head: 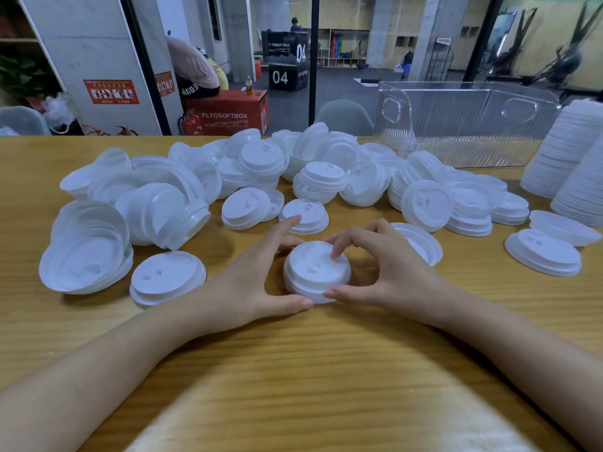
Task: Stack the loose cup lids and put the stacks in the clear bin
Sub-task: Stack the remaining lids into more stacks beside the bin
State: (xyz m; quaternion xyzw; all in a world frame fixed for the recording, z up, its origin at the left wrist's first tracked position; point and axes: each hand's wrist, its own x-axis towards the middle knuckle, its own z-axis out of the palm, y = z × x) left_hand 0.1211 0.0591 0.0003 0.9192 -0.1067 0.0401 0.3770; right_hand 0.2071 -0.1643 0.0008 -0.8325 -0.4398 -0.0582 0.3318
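At the near middle of the surface [293, 360], both hands hold a short stack of lids [315, 272]. The left hand [257, 275] cups its side, thumb at the base. The right hand [388, 272] has its grip closed on the other side, one fingertip on top. The step looks like squaring this stack. Loose lids [248, 177] lie heaped behind. The clear bin [466, 125] stands at the far right. The next move probably calls for seating another lid level.

White cup lids [316, 272] on a wood-grain tan table [293, 353], beside a ribbed clear bin [463, 125]
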